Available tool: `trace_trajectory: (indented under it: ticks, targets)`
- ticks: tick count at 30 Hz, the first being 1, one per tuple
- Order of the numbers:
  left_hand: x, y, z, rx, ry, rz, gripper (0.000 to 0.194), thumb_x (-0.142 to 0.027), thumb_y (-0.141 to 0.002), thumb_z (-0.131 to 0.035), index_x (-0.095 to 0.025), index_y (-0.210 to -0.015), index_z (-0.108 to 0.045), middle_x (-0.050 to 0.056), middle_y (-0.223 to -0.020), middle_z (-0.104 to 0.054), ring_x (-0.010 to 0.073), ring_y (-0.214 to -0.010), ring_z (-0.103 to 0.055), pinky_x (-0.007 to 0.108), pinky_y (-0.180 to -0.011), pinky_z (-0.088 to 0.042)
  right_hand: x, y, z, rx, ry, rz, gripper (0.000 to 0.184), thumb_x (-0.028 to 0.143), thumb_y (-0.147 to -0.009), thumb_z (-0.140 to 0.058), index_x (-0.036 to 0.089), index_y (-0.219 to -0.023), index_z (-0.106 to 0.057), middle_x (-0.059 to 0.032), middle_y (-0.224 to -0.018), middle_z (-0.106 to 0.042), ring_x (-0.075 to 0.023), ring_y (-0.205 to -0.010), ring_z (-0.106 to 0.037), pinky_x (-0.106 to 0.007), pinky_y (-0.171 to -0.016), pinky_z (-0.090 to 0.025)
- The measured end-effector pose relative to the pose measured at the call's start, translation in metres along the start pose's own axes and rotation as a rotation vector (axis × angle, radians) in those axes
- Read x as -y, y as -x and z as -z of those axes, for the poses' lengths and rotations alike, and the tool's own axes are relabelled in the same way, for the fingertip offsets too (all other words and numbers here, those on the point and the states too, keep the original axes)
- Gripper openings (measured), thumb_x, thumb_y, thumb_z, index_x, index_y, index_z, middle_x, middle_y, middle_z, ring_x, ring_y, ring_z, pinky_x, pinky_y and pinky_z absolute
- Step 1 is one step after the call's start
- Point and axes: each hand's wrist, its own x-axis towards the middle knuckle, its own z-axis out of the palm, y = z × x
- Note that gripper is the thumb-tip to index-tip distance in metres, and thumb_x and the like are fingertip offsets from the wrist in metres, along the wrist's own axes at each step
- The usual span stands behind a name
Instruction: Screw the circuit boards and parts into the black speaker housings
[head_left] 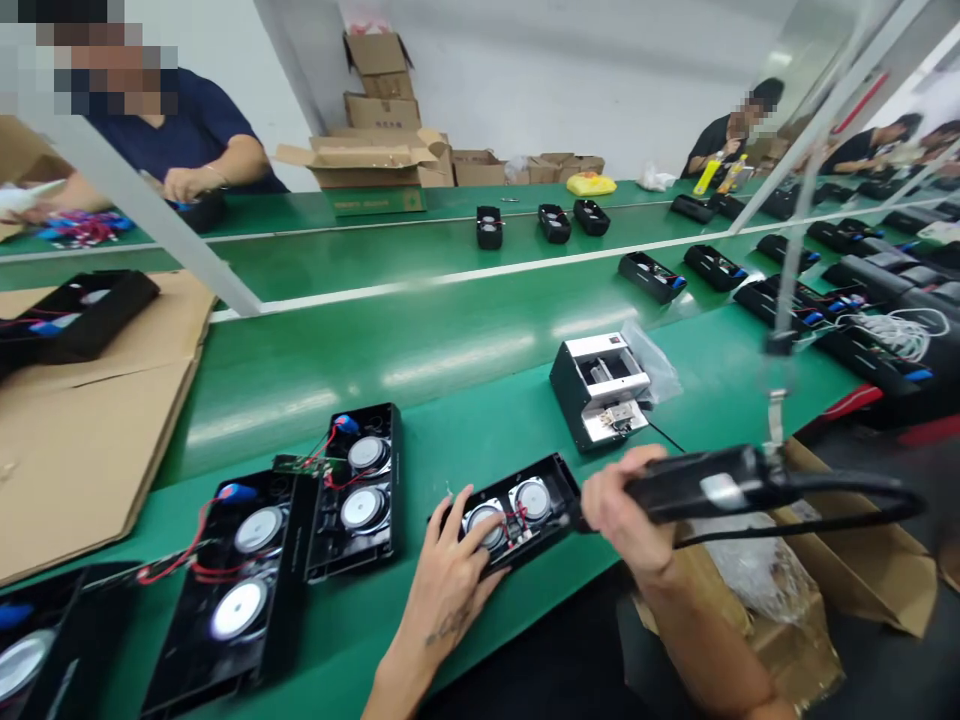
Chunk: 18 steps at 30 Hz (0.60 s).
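My right hand is wrapped around a black electric screwdriver, held nearly level. The tool's tip end points left, at the right end of an open black speaker housing; whether it touches a screw I cannot tell. That housing lies on the green bench with two round speaker drivers and red wires inside. My left hand grips its left end, fingers spread over the top and thumb along the near side. To the left lie more open housings, one upright beside another, both with drivers, red wires and blue connectors.
Behind the housing stands a black-and-silver screw feeder with a cable. Cardboard covers the bench at left. Several housings sit along the green line. An open carton is at lower right. A co-worker sits across.
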Motion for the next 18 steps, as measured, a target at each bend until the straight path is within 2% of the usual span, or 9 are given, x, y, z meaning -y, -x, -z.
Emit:
trace_trajectory:
  ticks: [2, 4, 6, 7, 10, 14, 18]
  targets:
    - [-0.001, 0.005, 0.012, -0.018, 0.014, -0.012, 0.019, -0.028, -0.097, -0.076, -0.023, -0.08, -0.071, 0.004, -0.134, -0.077, 0.0415, -0.158, -0.046, 0.068, -0.128, -0.04, 0.0, -0.007, 0.029, -0.142, -0.06, 0.049, 0.025, 0.042, -0.102, -0.07, 0.034, -0.113, -0.049, 0.0151, -0.057, -0.039, -0.0117, -0.04, -0.037, -0.027, -0.045, -0.038]
    - [-0.008, 0.004, 0.023, -0.063, 0.038, -0.013, 0.012, -0.023, -0.101, -0.071, -0.023, -0.089, -0.073, 0.006, -0.13, -0.078, 0.0393, -0.157, -0.048, 0.068, -0.128, -0.042, -0.01, -0.011, 0.054, -0.263, -0.046, 0.045, 0.032, 0.031, -0.096, -0.08, 0.031, -0.115, -0.053, 0.0144, -0.057, -0.048, -0.011, -0.042, -0.042, -0.027, -0.047, -0.04]
    - [-0.017, -0.004, 0.029, -0.101, 0.053, -0.012, 0.004, -0.023, -0.102, -0.07, -0.023, -0.103, -0.074, 0.006, -0.123, -0.08, 0.0346, -0.149, -0.058, 0.063, -0.126, -0.045, -0.025, -0.01, 0.071, -0.319, 0.042, -0.01, 0.035, 0.028, -0.093, -0.084, 0.027, -0.115, -0.057, 0.0124, -0.058, -0.055, -0.012, -0.044, -0.049, -0.029, -0.049, -0.044]
    - [-0.022, -0.01, 0.028, -0.102, 0.05, -0.011, 0.007, -0.024, -0.103, -0.071, -0.023, -0.109, -0.074, 0.006, -0.12, -0.08, 0.0323, -0.143, -0.063, 0.059, -0.125, -0.048, -0.034, -0.008, 0.076, -0.321, 0.086, -0.033, 0.035, 0.029, -0.093, -0.084, 0.026, -0.116, -0.057, 0.0117, -0.059, -0.057, -0.0126, -0.045, -0.051, -0.029, -0.05, -0.046]
    - [-0.034, -0.027, 0.018, -0.012, -0.01, 0.001, 0.018, -0.034, -0.102, -0.073, -0.023, -0.116, -0.074, 0.006, -0.112, -0.081, 0.0291, -0.12, -0.072, 0.053, -0.113, -0.055, -0.056, -0.002, 0.08, -0.268, 0.151, -0.069, 0.037, 0.033, -0.093, -0.084, 0.025, -0.119, -0.058, 0.0104, -0.06, -0.06, -0.0138, -0.045, -0.053, -0.03, -0.048, -0.047]
    - [-0.042, -0.037, -0.002, 0.153, -0.144, 0.05, 0.022, -0.036, -0.097, -0.078, -0.022, -0.113, -0.075, 0.006, -0.101, -0.079, 0.0311, -0.104, -0.07, 0.05, -0.095, -0.058, -0.066, 0.004, 0.076, -0.23, 0.15, -0.083, 0.041, 0.036, -0.09, -0.085, 0.024, -0.12, -0.06, 0.0096, -0.062, -0.062, -0.0142, -0.043, -0.055, -0.03, -0.046, -0.048]
    - [-0.045, -0.036, -0.013, 0.163, -0.209, 0.061, 0.01, -0.031, -0.102, -0.069, -0.023, -0.104, -0.075, 0.006, -0.092, -0.075, 0.0306, -0.099, -0.065, 0.051, -0.094, -0.053, -0.066, 0.004, 0.074, -0.226, 0.172, -0.097, 0.037, 0.035, -0.09, -0.085, 0.023, -0.117, -0.063, 0.0088, -0.064, -0.063, -0.0132, -0.045, -0.056, -0.028, -0.047, -0.048]
